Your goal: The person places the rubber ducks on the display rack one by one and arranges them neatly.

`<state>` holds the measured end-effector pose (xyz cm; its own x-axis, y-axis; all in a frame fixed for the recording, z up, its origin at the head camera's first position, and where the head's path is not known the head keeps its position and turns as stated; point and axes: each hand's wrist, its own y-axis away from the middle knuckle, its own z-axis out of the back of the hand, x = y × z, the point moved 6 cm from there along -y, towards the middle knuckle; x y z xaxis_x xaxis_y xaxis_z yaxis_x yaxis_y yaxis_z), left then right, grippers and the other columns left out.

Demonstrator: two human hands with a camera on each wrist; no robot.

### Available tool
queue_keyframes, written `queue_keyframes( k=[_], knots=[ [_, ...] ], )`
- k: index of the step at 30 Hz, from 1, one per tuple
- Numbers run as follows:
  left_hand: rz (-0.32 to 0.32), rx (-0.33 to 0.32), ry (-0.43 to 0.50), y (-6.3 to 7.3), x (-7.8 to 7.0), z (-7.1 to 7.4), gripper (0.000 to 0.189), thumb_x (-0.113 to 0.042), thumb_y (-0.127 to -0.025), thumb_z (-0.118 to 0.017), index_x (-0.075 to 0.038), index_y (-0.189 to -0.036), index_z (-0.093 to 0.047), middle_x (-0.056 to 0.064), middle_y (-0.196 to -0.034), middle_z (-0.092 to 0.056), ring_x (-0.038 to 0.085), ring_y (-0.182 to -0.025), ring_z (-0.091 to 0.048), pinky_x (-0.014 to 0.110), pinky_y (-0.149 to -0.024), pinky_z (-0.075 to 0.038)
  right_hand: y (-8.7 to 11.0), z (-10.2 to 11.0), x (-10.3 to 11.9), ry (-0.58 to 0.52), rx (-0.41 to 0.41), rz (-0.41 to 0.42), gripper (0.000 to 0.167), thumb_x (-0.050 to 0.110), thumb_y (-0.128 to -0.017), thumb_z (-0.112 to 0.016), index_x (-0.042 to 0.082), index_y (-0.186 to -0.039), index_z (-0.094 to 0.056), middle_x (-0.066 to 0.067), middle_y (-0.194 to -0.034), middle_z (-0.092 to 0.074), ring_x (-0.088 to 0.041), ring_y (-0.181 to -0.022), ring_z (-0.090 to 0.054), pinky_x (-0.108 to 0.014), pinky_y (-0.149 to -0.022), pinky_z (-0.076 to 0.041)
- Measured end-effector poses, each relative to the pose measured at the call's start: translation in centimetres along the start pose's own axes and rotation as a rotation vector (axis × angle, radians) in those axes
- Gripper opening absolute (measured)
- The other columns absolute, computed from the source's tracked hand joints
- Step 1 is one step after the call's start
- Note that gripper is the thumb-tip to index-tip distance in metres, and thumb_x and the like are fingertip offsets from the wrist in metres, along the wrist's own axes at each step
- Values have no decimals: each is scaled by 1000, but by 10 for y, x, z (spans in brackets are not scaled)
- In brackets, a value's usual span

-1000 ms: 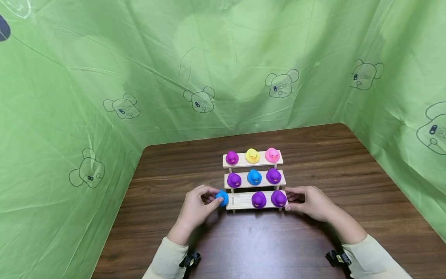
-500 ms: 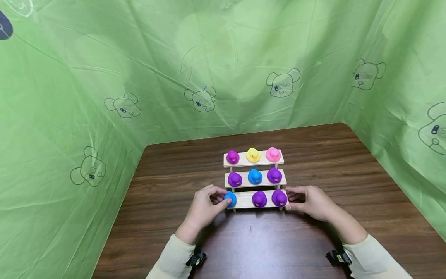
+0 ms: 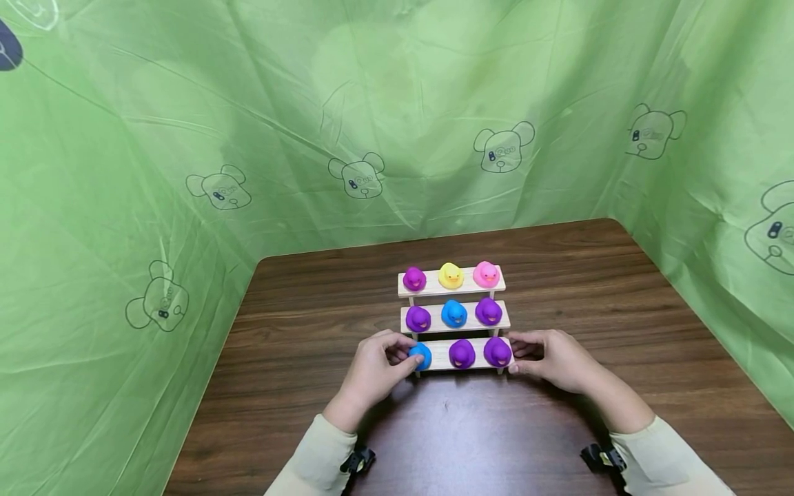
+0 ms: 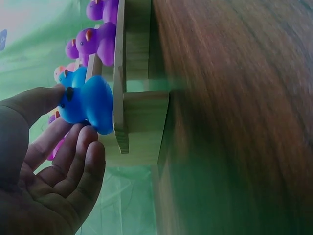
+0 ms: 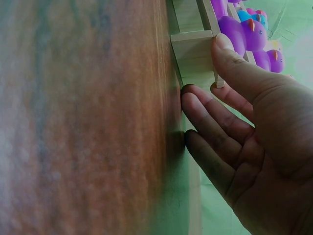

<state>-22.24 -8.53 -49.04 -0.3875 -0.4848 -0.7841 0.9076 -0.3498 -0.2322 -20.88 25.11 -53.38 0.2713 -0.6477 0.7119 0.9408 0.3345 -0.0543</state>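
Observation:
A three-step wooden display stand [image 3: 439,357] holds rubber ducks on every step. At the left end of its lowest step, my left hand [image 3: 375,372] pinches a blue rubber duck [image 4: 100,105] by the head, between thumb and fingers. The duck's base is right at the board in the left wrist view. My right hand [image 3: 557,359] grips the right end of that same step, thumb at the front edge and index finger behind. Beside its thumb sits a purple duck [image 3: 497,352]; another purple duck [image 3: 462,354] stands mid-step.
The middle step carries a blue duck [image 3: 454,314] between two purple ones. On the top step are a purple duck [image 3: 414,279], a yellow duck [image 3: 451,275] and a pink duck [image 3: 486,275]. A green curtain [image 3: 422,103] surrounds the dark wooden table [image 3: 310,303].
My left hand has moved right with the blue duck, from just off the stand's left edge to over the lowest step's left end. My right hand stays in place.

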Motion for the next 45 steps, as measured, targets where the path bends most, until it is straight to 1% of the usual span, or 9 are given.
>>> queue_keyframes(
  k=[1,6,11,19,25,30,36,45],
  knots=[
    [-8,-3,-3,0,-1,-1,19,-19,-86,-89,-12,-100,-79,-2,-89,-69,6,-75,-67,26,-69,-61,0,0,0,1,0,2,61,30,-85,-89,3,-136,-69,8,-103,-78,-16,-97,-75,-37,-91,-59],
    [-10,-2,-11,0,-1,-5,22,-21,-84,-92,-13,-100,-79,-1,-90,-68,5,-74,-67,26,-69,-61,0,0,0,-3,-1,4,61,30,-85,-89,2,-136,-69,8,-103,-78,-15,-97,-75,-35,-90,-59],
    [12,1,-14,1,-1,-7,23,-21,-83,-93,-13,-99,-79,1,-90,-69,6,-74,-67,26,-69,-61,0,-1,-1,-11,2,-5,63,33,-85,-89,2,-136,-69,9,-102,-78,-16,-97,-75,-34,-90,-59],
    [22,2,-25,1,0,-8,23,-23,-82,-93,-14,-99,-79,0,-91,-69,7,-74,-67,28,-69,-62,0,0,0,-6,-5,-15,62,34,-85,-89,4,-135,-69,10,-102,-78,-15,-97,-75,-35,-90,-59],
    [25,8,-26,2,3,-9,24,-24,-82,-93,-15,-99,-79,-2,-91,-69,6,-74,-66,25,-69,-60,2,0,1,15,-8,-13,64,39,-84,-89,6,-135,-70,11,-102,-78,-12,-95,-75,-35,-90,-59],
    [13,2,-18,2,3,-9,24,-23,-82,-93,-15,-100,-79,-1,-91,-69,6,-74,-67,24,-69,-60,2,0,1,11,-13,-7,63,38,-84,-89,5,-135,-70,9,-103,-78,-12,-95,-75,-35,-90,-59],
    [19,3,-10,2,2,-9,24,-23,-83,-93,-14,-100,-79,1,-92,-70,5,-75,-67,24,-69,-60,2,0,1,0,-12,-8,65,39,-84,-89,5,-135,-70,10,-102,-78,-13,-95,-75,-33,-89,-59],
    [10,-8,-21,3,0,-8,24,-22,-82,-93,-13,-99,-78,2,-91,-69,5,-74,-66,23,-68,-60,2,0,1,4,-11,-5,64,36,-84,-90,4,-135,-70,10,-101,-78,-13,-95,-75,-35,-90,-59]
  ],
)
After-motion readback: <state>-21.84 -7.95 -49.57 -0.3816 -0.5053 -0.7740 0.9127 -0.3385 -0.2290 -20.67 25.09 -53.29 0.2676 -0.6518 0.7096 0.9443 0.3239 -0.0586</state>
